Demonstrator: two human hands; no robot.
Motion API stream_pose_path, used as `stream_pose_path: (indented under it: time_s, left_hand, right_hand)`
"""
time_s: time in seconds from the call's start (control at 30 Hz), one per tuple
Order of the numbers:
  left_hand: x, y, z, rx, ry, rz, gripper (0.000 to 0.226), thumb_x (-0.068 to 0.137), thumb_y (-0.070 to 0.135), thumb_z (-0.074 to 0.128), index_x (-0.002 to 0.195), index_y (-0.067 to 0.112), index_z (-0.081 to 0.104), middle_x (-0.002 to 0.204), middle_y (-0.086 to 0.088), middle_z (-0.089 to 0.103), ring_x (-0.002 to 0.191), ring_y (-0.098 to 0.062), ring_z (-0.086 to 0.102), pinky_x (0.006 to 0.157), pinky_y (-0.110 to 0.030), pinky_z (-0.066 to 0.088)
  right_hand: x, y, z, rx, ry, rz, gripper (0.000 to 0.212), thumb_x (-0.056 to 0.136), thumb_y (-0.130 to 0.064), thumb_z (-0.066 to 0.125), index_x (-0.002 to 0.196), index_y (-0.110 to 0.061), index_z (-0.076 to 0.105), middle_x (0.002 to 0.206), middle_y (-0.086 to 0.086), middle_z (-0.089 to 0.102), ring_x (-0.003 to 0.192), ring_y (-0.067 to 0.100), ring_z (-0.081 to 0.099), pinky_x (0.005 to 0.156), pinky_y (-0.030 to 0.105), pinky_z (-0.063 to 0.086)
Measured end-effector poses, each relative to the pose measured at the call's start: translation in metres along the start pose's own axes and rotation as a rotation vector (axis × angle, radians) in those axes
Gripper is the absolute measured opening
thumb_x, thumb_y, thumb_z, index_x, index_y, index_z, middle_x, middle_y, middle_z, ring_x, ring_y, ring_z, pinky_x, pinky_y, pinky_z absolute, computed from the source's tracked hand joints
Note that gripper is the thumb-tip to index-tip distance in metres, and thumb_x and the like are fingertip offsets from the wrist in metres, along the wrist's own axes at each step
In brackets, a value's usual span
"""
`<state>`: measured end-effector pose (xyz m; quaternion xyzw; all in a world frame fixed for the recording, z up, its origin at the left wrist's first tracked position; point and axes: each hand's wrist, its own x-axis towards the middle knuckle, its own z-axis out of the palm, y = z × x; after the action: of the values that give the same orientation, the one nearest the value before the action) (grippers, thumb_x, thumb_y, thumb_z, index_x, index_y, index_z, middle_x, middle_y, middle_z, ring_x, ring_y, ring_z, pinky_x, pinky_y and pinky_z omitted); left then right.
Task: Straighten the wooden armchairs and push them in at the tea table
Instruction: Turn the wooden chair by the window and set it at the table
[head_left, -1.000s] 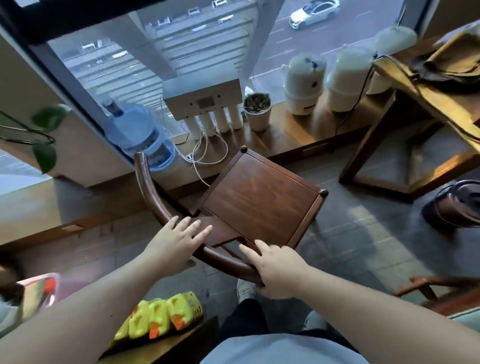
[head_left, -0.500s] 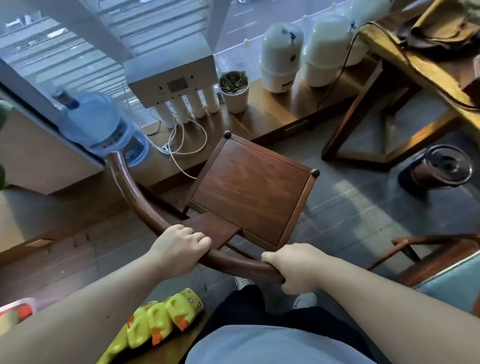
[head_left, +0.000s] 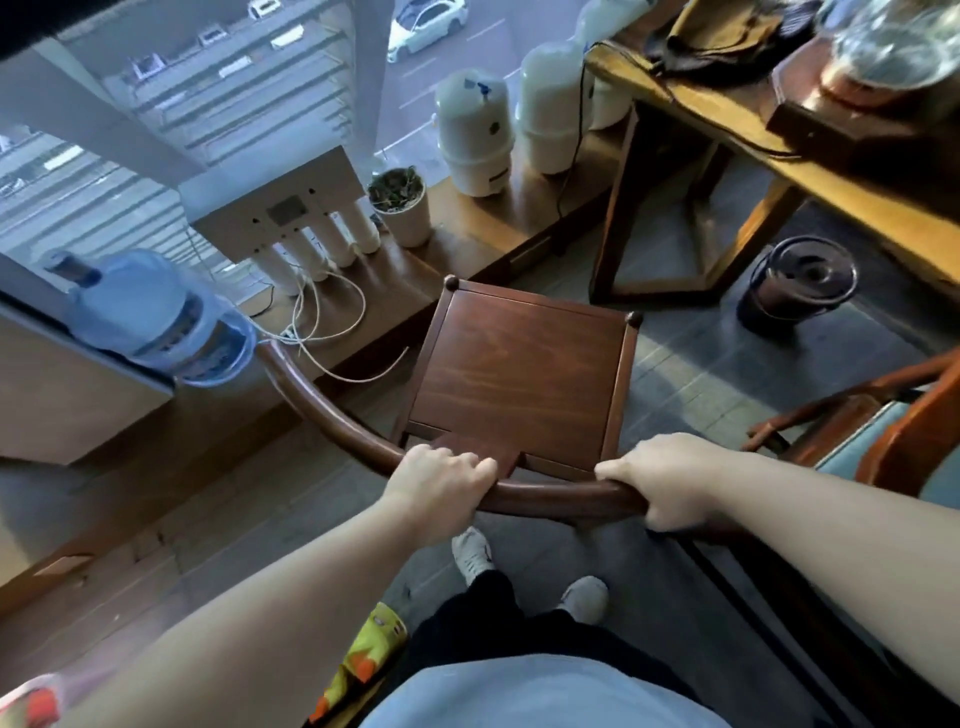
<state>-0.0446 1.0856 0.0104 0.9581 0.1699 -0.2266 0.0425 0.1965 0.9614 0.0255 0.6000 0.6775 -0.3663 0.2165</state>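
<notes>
At centre frame, the dark-brown wooden armchair (head_left: 519, 384) with smooth square seat faces twelve o'clock toward the low wooden window ledge (head_left: 467, 244). Left hand (head_left: 441, 480) and right hand (head_left: 667, 478) both wrap closed round its curved rounded back rail. Honey-coloured wooden tea table (head_left: 810, 171) at two o'clock; round dark bucket (head_left: 797, 283) stands between.

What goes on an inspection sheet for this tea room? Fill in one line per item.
Surface: grey tiled floor, sunlit patches.
Job's things: dark wooden armchair faces the window ledge, not pushed in; tea table at right.
Clutter: dark waste bucket beside the table leg.
Grippers: left hand and right hand both grip the chair's curved back rail.
Cables: white cords trail over the ledge.
Surroundings: water filter, potted plant, white tanks.
</notes>
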Motion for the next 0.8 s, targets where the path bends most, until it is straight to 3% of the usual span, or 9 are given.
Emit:
stream_pose_path:
  time_s: [0.13, 0.2, 0.27, 0.43, 0.6, 0.7, 0.8]
  left_hand:
    - [0.026, 0.025, -0.012, 0.003, 0.025, 0.046, 0.033, 0.074, 0.033, 0.054, 0.105, 0.024, 0.045, 0.107, 0.000, 0.060, 0.093, -0.031, 0.058, 0.068, -0.037, 0.042]
    - [0.034, 0.027, -0.010, 0.004, 0.046, 0.084, 0.052, 0.068, 0.042, 0.059, 0.115, 0.024, 0.044, 0.119, -0.002, 0.055, 0.101, -0.032, 0.054, 0.081, -0.045, 0.045]
    - [0.035, 0.018, -0.009, 0.033, 0.093, 0.108, 0.065, 0.065, 0.048, 0.062, 0.122, 0.023, 0.045, 0.124, -0.004, 0.054, 0.106, -0.032, 0.051, 0.088, -0.048, 0.044]
    - [0.021, -0.045, -0.006, 0.105, 0.157, 0.094, 0.082, 0.063, 0.063, 0.065, 0.132, 0.023, 0.048, 0.134, -0.004, 0.054, 0.116, -0.035, 0.050, 0.095, -0.050, 0.042]
    - [0.025, -0.094, -0.004, 0.122, 0.106, 0.109, 0.080, 0.054, 0.050, 0.072, 0.126, 0.020, 0.057, 0.121, -0.002, 0.064, 0.104, -0.031, 0.060, 0.088, -0.044, 0.050]
    - [0.033, -0.099, -0.002, 0.129, 0.038, 0.178, 0.069, 0.061, 0.042, 0.063, 0.127, 0.025, 0.056, 0.106, 0.005, 0.069, 0.089, -0.026, 0.064, 0.073, -0.036, 0.050]
    - [0.037, -0.103, -0.006, 0.136, -0.029, 0.227, 0.047, 0.077, 0.038, 0.048, 0.123, 0.028, 0.052, 0.102, 0.006, 0.067, 0.093, -0.025, 0.063, 0.072, -0.034, 0.041]
  right_hand:
    - [-0.026, 0.018, 0.018, -0.002, 0.059, 0.090, 0.047, 0.070, -0.044, 0.061, 0.115, -0.033, 0.051, 0.110, -0.004, 0.067, 0.100, 0.024, 0.064, 0.079, 0.035, 0.052]
    - [-0.030, 0.018, 0.022, -0.017, 0.139, 0.106, 0.061, 0.067, -0.060, 0.058, 0.122, -0.036, 0.048, 0.141, -0.007, 0.053, 0.116, 0.021, 0.058, 0.082, 0.032, 0.047]
    - [-0.027, 0.010, 0.021, 0.031, 0.220, 0.137, 0.081, 0.066, -0.068, 0.059, 0.138, -0.038, 0.037, 0.157, -0.003, 0.032, 0.129, 0.021, 0.048, 0.088, 0.036, 0.045]
    - [-0.001, -0.033, 0.012, 0.147, 0.364, 0.144, 0.095, 0.069, -0.069, 0.063, 0.147, -0.033, 0.022, 0.157, 0.001, 0.029, 0.131, 0.024, 0.045, 0.096, 0.045, 0.049]
    - [0.029, -0.047, 0.009, 0.201, 0.197, 0.274, 0.092, 0.069, -0.054, 0.063, 0.146, -0.026, 0.024, 0.138, 0.002, 0.049, 0.119, 0.027, 0.054, 0.089, 0.045, 0.051]
    - [0.036, -0.048, -0.003, 0.213, -0.001, 0.265, 0.061, 0.073, -0.045, 0.060, 0.129, -0.022, 0.052, 0.109, 0.003, 0.067, 0.100, 0.027, 0.064, 0.082, 0.042, 0.055]
    - [0.040, -0.046, -0.020, 0.309, -0.154, 0.244, 0.030, 0.075, -0.037, 0.064, 0.099, -0.019, 0.066, 0.088, 0.001, 0.068, 0.080, 0.022, 0.065, 0.073, 0.040, 0.059]
